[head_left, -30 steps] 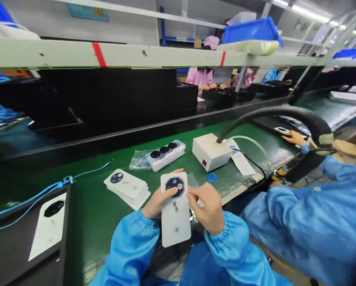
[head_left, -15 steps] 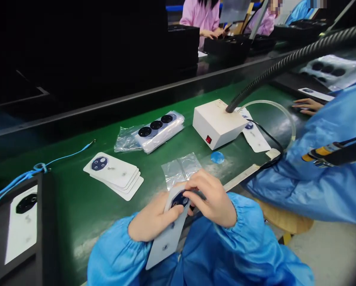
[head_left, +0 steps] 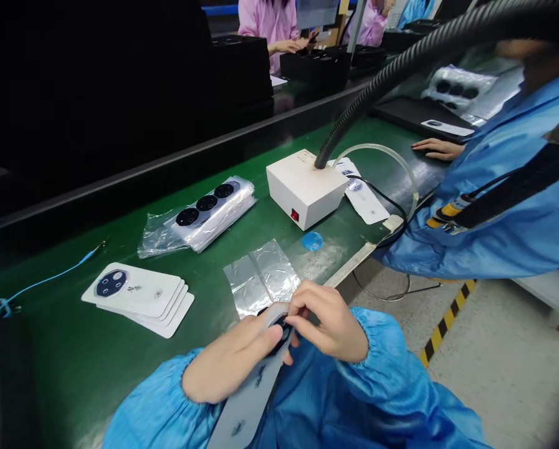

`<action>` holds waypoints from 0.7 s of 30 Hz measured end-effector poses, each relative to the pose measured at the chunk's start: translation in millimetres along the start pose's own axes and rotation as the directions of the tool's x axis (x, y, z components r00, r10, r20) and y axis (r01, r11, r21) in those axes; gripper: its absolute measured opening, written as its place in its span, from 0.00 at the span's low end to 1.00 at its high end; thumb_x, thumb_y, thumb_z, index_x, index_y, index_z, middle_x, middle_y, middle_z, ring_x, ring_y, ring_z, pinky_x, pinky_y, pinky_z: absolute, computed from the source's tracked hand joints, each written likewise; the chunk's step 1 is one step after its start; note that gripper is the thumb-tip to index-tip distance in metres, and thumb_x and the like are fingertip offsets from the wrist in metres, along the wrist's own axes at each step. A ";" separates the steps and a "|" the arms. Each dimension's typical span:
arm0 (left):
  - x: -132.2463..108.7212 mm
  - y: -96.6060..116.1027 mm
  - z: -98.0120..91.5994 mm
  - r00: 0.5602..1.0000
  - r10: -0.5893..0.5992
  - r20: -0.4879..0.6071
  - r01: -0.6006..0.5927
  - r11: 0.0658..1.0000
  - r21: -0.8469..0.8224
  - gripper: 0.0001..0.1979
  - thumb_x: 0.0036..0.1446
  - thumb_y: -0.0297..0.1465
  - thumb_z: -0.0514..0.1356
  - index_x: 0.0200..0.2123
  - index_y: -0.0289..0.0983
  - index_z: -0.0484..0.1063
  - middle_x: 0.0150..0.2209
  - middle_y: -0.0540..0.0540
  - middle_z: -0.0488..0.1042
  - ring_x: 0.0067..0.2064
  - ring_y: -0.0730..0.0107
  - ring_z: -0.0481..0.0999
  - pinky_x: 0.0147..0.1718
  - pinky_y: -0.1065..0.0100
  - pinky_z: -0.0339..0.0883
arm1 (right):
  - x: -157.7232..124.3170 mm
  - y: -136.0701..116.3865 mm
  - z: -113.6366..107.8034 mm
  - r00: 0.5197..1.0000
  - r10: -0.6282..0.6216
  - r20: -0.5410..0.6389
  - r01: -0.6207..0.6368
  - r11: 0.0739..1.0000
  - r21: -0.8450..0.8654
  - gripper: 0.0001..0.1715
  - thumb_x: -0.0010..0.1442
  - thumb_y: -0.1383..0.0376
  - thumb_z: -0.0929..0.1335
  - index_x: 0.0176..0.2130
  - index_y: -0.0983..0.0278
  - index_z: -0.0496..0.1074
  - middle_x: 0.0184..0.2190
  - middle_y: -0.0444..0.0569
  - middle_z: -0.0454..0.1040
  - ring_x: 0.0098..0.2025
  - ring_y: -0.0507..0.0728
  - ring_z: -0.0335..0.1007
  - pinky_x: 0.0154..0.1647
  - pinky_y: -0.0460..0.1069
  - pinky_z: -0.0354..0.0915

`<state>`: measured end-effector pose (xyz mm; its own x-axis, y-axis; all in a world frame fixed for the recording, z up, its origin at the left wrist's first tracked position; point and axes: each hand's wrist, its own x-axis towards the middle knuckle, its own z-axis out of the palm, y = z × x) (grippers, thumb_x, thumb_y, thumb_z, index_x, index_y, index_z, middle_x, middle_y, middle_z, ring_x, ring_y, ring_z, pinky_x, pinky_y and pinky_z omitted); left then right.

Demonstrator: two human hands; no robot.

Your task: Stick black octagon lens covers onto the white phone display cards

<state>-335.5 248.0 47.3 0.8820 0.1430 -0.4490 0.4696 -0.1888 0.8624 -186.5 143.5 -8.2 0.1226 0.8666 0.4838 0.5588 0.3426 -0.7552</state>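
My left hand (head_left: 237, 355) is closed round a thin white phone-back sheet (head_left: 248, 405) with a dark round camera area, its thumb lying on that area. The sheet slants down toward my lap, its top end bent. The thumb and fingers of my right hand (head_left: 328, 321) pinch at the top right edge of the sheet, beside the camera area; any small piece between the fingertips is hidden. Just beyond my hands a clear plastic film (head_left: 263, 277) lies flat on the green table (head_left: 204, 268). To the left is a fanned stack of similar phone-back sheets (head_left: 141, 290).
A wrapped bundle of sheets (head_left: 209, 212) lies farther back, near a white box (head_left: 307, 187) with a red switch and ribbed hose (head_left: 382, 75). A blue disc (head_left: 311, 241) sits in front of it. A co-worker's blue sleeve (head_left: 494, 206) is at right.
The view has swung right, so the table items appear farther left. Both my hands stay on the sheet, and its top end looks more bent. More of the clear film shows.
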 end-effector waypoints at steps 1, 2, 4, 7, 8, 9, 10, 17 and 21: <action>1.5 2.8 0.5 1.000 -0.007 -0.013 0.007 1.000 -0.013 0.23 0.62 0.42 0.39 0.35 0.37 0.69 0.35 0.49 0.75 0.38 0.68 0.71 0.42 0.68 0.60 | 1.1 0.2 -2.7 1.000 -0.014 -0.016 0.013 1.000 -0.028 0.04 0.58 0.68 0.65 0.30 0.65 0.64 0.27 0.45 0.65 0.28 0.49 0.61 0.29 0.45 0.59; 2.8 4.8 1.2 1.000 -0.004 -0.027 0.003 1.000 -0.030 0.24 0.62 0.42 0.39 0.35 0.36 0.70 0.35 0.48 0.75 0.39 0.68 0.71 0.43 0.68 0.60 | 2.5 0.2 -5.3 0.999 -0.034 -0.034 0.031 0.998 -0.062 0.04 0.58 0.68 0.64 0.30 0.65 0.64 0.27 0.45 0.66 0.28 0.49 0.61 0.30 0.46 0.59; 5.1 5.4 3.1 0.998 0.012 -0.060 -0.018 0.996 -0.092 0.25 0.62 0.42 0.39 0.34 0.35 0.72 0.35 0.47 0.76 0.39 0.67 0.72 0.44 0.68 0.60 | 5.8 -0.5 -9.1 0.994 -0.088 -0.062 0.078 0.986 -0.146 0.04 0.58 0.69 0.63 0.30 0.65 0.64 0.27 0.45 0.66 0.29 0.50 0.61 0.30 0.46 0.59; 8.1 -0.7 5.2 0.997 0.011 -0.081 -0.028 0.977 -0.210 0.27 0.61 0.43 0.39 0.34 0.34 0.73 0.33 0.45 0.77 0.36 0.65 0.73 0.42 0.67 0.63 | 10.4 -1.9 -9.8 0.982 -0.166 -0.093 0.136 0.954 -0.267 0.04 0.58 0.69 0.62 0.30 0.65 0.63 0.26 0.46 0.67 0.28 0.51 0.61 0.30 0.47 0.58; 9.2 -3.8 5.3 0.997 0.004 -0.082 -0.025 0.968 -0.248 0.28 0.61 0.44 0.40 0.33 0.33 0.74 0.33 0.44 0.77 0.35 0.65 0.73 0.40 0.67 0.63 | 11.8 -2.1 -8.7 0.978 -0.184 -0.100 0.147 0.943 -0.298 0.04 0.58 0.69 0.62 0.30 0.65 0.63 0.26 0.46 0.67 0.28 0.51 0.60 0.29 0.47 0.57; 10.5 -7.1 4.9 0.997 -0.003 -0.079 -0.019 0.960 -0.279 0.28 0.61 0.44 0.40 0.33 0.33 0.74 0.32 0.44 0.77 0.34 0.64 0.72 0.39 0.67 0.63 | 13.2 -1.9 -7.1 0.974 -0.199 -0.106 0.155 0.932 -0.328 0.04 0.58 0.69 0.62 0.30 0.65 0.63 0.26 0.46 0.67 0.28 0.51 0.60 0.29 0.47 0.57; 11.9 -10.4 4.0 0.997 -0.004 -0.079 -0.020 0.953 -0.301 0.28 0.61 0.44 0.40 0.32 0.33 0.75 0.30 0.44 0.77 0.33 0.64 0.72 0.38 0.67 0.63 | 14.7 -1.5 -5.1 0.971 -0.212 -0.111 0.161 0.921 -0.356 0.05 0.58 0.69 0.62 0.29 0.65 0.63 0.26 0.46 0.67 0.28 0.51 0.60 0.29 0.47 0.57; 19.5 -30.3 -6.9 0.979 0.050 -0.195 -0.142 0.861 -0.488 0.22 0.59 0.43 0.48 0.31 0.32 0.74 0.28 0.45 0.77 0.30 0.69 0.71 0.32 0.70 0.62 | 30.6 4.3 7.2 0.960 -0.266 -0.087 0.196 0.862 -0.467 0.05 0.58 0.71 0.62 0.29 0.65 0.63 0.26 0.47 0.68 0.28 0.52 0.60 0.28 0.48 0.56; 17.0 -32.7 -9.8 0.983 0.083 -0.164 -0.162 0.810 -0.564 0.23 0.56 0.45 0.51 0.35 0.30 0.74 0.29 0.40 0.77 0.29 0.66 0.74 0.28 0.70 0.64 | 42.9 6.8 8.5 0.989 -0.139 -0.045 0.120 0.950 -0.288 0.04 0.59 0.70 0.62 0.31 0.65 0.63 0.28 0.47 0.66 0.30 0.51 0.61 0.30 0.47 0.59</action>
<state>-336.3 266.1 13.8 0.8995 0.2842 -0.3318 0.2157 0.3717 0.9030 -184.4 186.1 3.7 0.0808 0.7932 0.6036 0.7815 0.3255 -0.5322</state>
